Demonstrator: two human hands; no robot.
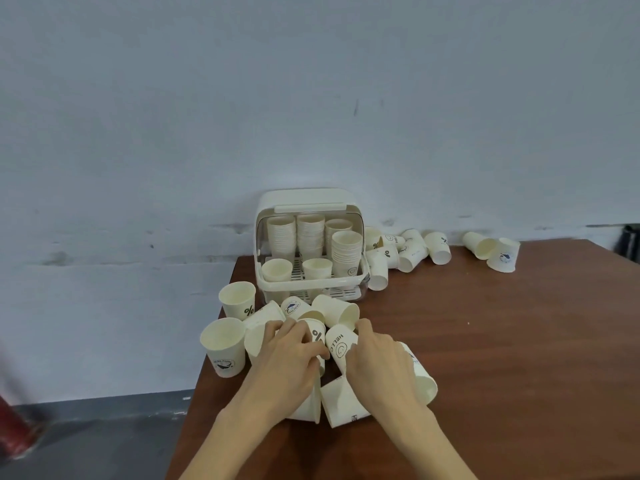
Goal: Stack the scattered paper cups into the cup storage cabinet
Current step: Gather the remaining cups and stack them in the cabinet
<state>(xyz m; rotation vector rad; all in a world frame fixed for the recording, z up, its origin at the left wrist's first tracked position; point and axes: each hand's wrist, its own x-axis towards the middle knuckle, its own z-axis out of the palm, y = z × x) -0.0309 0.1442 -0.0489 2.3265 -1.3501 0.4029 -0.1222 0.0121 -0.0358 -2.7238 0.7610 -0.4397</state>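
A white cup storage cabinet [273, 202] stands open at the table's back edge, with several stacks of cream paper cups [311, 233] inside. A heap of loose cups lies in front of it. My left hand [289, 358] curls its fingers round a cup marked "%" [317, 334]. My right hand [377, 362] grips a tipped cup marked "HELLO" [339, 344]. Under my hands lie more cups on their sides [341, 403]. Two upright cups [223, 344] stand at the table's left corner.
The brown wooden table [502, 358] reaches to the right. More tipped cups [412, 251] lie right of the cabinet, and two others [491, 249] farther right. A pale wall is behind; the table's left edge drops to a grey floor.
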